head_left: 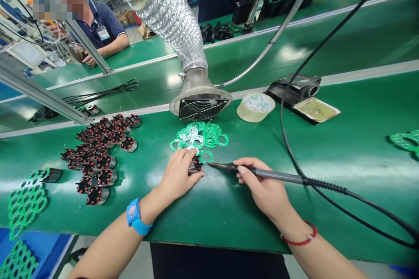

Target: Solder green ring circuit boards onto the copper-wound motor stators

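Observation:
My left hand [178,173], with a blue strap on its wrist, is closed around a small motor stator [196,164] with black and copper-coloured parts, on the green bench. Its fingers hide much of the stator. In my right hand [266,192] is a soldering iron [284,176], held like a pen. The iron's tip points left and ends close beside the stator; I cannot tell whether it touches. Just behind lies a green ring-shaped circuit board [206,157]. Beyond it is a loose pile of similar ring boards [211,133].
Several stators [101,161] stand grouped at left, near panels of ring boards [28,202]. A fume extractor hood [203,100] hangs behind the pile. A tape roll [255,108] and soldering iron stand [299,91] sit back right. The iron's cable [288,139] loops at right. Co-workers [104,26] sit opposite.

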A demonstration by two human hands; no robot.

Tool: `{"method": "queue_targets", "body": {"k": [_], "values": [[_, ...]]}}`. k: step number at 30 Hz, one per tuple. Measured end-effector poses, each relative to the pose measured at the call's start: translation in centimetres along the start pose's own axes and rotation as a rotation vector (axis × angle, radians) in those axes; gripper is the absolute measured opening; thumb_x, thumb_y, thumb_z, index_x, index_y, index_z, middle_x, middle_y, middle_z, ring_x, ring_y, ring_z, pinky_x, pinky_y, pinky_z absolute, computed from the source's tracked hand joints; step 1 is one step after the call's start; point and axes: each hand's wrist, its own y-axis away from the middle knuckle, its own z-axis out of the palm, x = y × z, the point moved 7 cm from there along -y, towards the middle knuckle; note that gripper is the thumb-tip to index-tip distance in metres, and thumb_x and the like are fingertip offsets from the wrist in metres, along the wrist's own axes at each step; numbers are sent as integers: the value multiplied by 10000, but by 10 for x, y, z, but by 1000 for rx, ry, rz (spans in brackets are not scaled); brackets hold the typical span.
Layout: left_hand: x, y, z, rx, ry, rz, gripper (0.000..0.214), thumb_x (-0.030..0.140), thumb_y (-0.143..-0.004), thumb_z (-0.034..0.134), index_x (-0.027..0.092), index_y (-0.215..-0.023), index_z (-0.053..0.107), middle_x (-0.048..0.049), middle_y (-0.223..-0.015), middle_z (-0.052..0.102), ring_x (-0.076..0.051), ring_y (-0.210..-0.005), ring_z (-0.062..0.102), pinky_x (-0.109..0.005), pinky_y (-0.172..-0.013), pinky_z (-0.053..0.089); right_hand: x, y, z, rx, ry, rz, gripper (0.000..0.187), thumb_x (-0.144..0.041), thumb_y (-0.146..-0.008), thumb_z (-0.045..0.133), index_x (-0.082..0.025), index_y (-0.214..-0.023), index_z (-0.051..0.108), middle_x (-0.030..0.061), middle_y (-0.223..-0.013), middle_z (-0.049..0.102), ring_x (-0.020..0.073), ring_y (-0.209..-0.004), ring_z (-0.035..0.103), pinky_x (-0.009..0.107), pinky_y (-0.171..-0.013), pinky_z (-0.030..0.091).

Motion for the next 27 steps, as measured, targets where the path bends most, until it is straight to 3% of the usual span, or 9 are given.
{"method": "queue_targets", "body": {"k": [7,16,23,27], "values": [[3,0,0,34,-63,39,517,318,-792,681,169,-1232,454,-115,-1109,560,-264,-1019,535,-430,-886,466,2,1,0,-17,7,24,237,-414,-833,542,-197,-867,630,20,-689,622,142,-559,578,273,-543,490],[6,0,-2,32,-100,47,511,314,-793,682,167,-1231,465,-106,-1087,561,-257,-994,535,-415,-864,469,-3,1,-1,-5,58,-65,214,-396,-860,526,-208,-884,626,30,-742,643,169,-675,625,299,-634,516],[7,-1,1,-27,-143,16,583,338,-796,677,181,-1301,432,-101,-1094,560,-261,-995,520,-423,-867,454,-32,10,-4,79,213,-376,89,-267,-837,581,-232,-917,598,25,-805,652,158,-700,626,280,-642,516],[6,-3,2,-36,-140,10,611,334,-790,680,176,-1321,422,-104,-1102,558,-271,-1003,508,-436,-878,443,-39,14,1,5,287,-446,229,-250,-862,575,-243,-1091,579,47,-979,702,179,-836,677,302,-762,535]]}}
